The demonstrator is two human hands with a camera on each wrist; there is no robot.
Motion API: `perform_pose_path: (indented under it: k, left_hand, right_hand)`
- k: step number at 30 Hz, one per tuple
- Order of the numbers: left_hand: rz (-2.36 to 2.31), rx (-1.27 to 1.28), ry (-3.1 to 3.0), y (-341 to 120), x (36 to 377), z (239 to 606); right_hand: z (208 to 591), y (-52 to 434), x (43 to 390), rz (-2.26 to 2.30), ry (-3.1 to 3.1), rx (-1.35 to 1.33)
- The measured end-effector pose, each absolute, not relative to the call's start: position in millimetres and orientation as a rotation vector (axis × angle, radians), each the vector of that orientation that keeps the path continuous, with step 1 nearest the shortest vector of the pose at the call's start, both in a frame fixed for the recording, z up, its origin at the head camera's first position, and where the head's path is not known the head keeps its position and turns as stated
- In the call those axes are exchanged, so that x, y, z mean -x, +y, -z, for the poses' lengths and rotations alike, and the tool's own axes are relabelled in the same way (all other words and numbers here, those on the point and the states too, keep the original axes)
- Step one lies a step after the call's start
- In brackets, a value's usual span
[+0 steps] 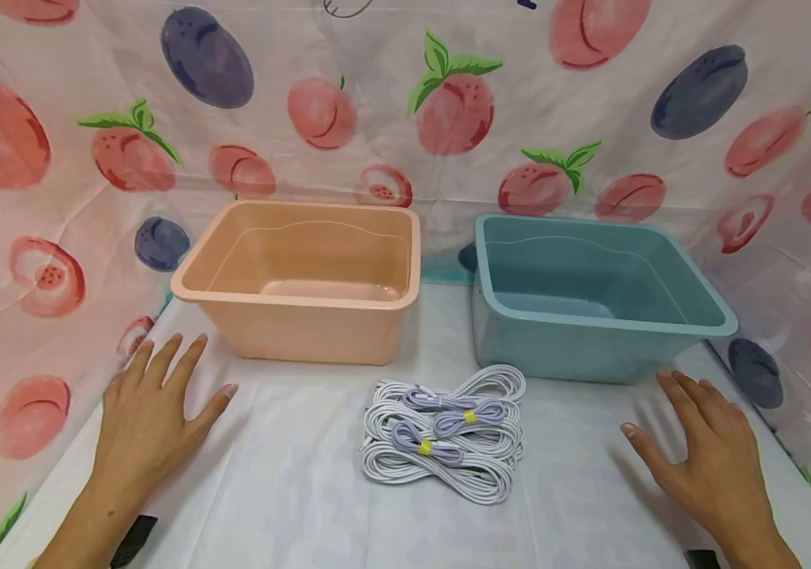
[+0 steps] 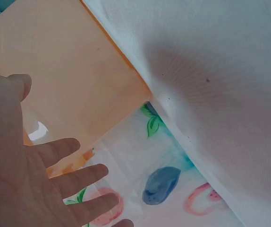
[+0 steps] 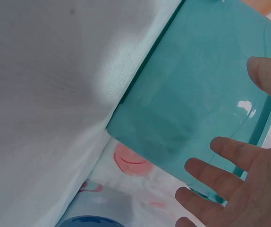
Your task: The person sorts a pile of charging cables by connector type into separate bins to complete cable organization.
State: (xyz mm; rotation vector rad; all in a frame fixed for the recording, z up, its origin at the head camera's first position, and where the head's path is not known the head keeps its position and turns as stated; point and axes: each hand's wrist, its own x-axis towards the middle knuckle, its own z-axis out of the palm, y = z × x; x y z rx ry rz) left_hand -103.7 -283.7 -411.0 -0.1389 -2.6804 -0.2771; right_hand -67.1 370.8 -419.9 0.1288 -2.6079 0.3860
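- The left hand (image 1: 152, 415) and right hand (image 1: 707, 450) are spreading their fingers, palms down, holding nothing.
- Between the 2 hands, coiled white cables (image 1: 473, 470) are lying on white cloth (image 1: 292, 450); lavender coils (image 1: 450, 454) with 2 yellow bands (image 1: 469, 416) are resting on top.
- Ahead and inward of the left hand, a peach bin (image 1: 313, 333) is standing.
- Ahead and inward of the right hand, a teal bin (image 1: 555, 352) is standing.
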Motion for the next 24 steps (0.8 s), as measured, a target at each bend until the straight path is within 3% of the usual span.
perform_pose_path:
  k: [24]
  left_hand:
    - [0.378,0.331,-2.478,-278,106,406]
  right_hand:
    - [411,357,66,-0.417,-2.62,-0.149]
